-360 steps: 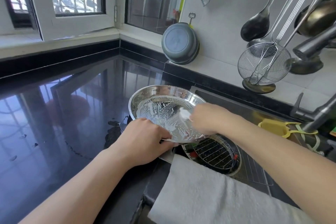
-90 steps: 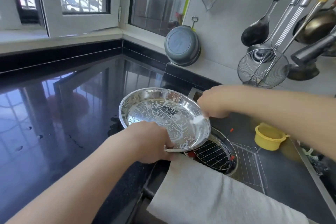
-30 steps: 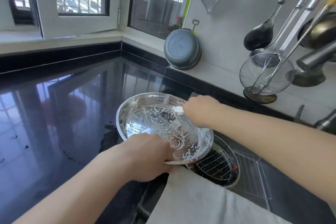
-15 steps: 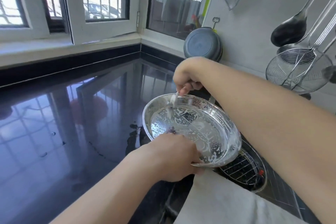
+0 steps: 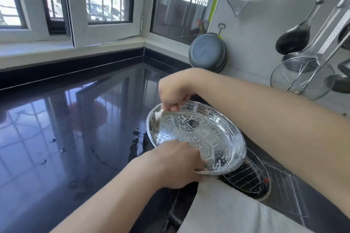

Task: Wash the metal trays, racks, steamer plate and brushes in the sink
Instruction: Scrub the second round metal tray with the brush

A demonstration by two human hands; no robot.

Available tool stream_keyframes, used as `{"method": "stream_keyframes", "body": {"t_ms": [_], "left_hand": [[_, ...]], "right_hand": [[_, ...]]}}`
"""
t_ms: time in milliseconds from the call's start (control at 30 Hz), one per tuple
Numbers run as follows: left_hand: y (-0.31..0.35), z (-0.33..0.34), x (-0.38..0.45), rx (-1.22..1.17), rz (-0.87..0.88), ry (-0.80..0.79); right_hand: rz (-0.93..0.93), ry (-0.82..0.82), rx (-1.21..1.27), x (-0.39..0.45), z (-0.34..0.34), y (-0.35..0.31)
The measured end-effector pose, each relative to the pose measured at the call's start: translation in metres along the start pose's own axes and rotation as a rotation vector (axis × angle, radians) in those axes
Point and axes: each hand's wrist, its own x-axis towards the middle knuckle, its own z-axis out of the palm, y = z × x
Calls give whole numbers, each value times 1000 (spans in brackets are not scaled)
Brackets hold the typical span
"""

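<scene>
The left hand (image 5: pixel 178 162) grips the near rim of the round metal tray (image 5: pixel 197 138), thumb over the lip and fingers curled beneath, holding it tilted over the edge where the dark tabletop (image 5: pixel 75 119) meets the sink (image 5: pixel 306 202). The right hand (image 5: pixel 173 93) is curled at the far-left rim, pinching a small white scrubbing piece (image 5: pixel 158 114) against the tray's inner wall; it is too small and soapy to tell whether it is a sponge scrap or a brush head. Suds cover most of the tray floor in streaks, with thicker foam gathered along the lower right rim. To do this step well, the left hand should keep a firm hold, since a soapy rim slips easily, and turn the tray bit by bit so the right hand can work round the whole wall and the crease where wall meets floor, where residue tends to hide. Keeping the low side over the sink lets the foam drip there rather than onto the tabletop, which already carries some drops of water (image 5: pixel 137 135). Below the tray, in the sink, lie a round wire rack (image 5: pixel 248 179) and a rectangular wire rack (image 5: pixel 284 191), not yet washed by the look of it. A pale cloth (image 5: pixel 223 212) drapes the sink's near edge.
</scene>
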Motion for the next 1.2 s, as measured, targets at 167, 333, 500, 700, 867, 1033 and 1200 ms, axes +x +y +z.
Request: {"method": "stream_keyframes", "body": {"t_ms": [167, 333, 500, 700, 867, 1033, 1200], "left_hand": [[1, -11, -8, -158, -15, -32], [-27, -59, -40, -313, -341, 115], [-66, -51, -43, -760, -801, 428], [-55, -28, -32, -1197, -784, 364], [-72, -21, -34, -1417, -772, 422], [-72, -21, -31, -1481, -769, 424], [-78, -19, -37, -1621, -770, 395]], "right_hand": [[120, -8, -106, -21, 14, 18], [198, 63, -24, -34, 15, 35], [87, 251, -51, -39, 42, 21], [74, 377, 224, -9, 102, 34], [-75, 311, 415, -21, 108, 28], [56, 373, 368, 4, 97, 43], [-168, 187, 424, -19, 110, 38]]}}
